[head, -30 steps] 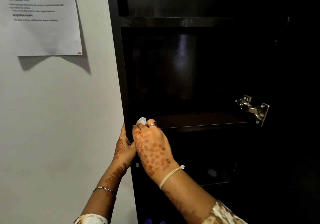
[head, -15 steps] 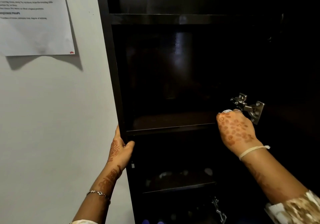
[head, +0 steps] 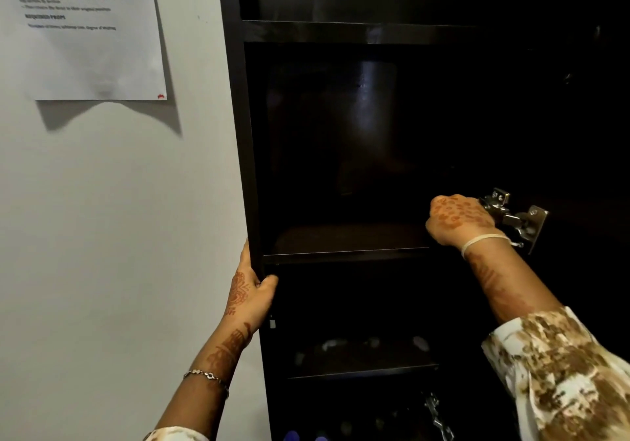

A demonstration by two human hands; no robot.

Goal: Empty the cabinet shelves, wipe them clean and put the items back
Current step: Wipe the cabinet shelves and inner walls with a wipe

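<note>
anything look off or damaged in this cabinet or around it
Nothing in the cabinet looks broken or spilled. Only the paper sheet on the wall stands out: its lower edge bows outward, casting a shadow below.

Both arms reach forward and up, the forearms bare and marked with henna. The left hand (head: 250, 292) grips the front edge of the cabinet side panel (head: 238, 168). Its thumb hooks round the inner face and its fingers are out of sight on the outer face. A thin chain bracelet (head: 208, 376) sits on that wrist. The right arm stretches further in and off to the right, with a cream-and-brown patterned sleeve (head: 562, 379) ending at mid-forearm and a pale band (head: 484, 239) round the wrist. The right hand (head: 458, 217) shows its henna-dotted back, fingers curled away from the camera; whether they hold anything cannot be told. The two hands are well apart.
</note>
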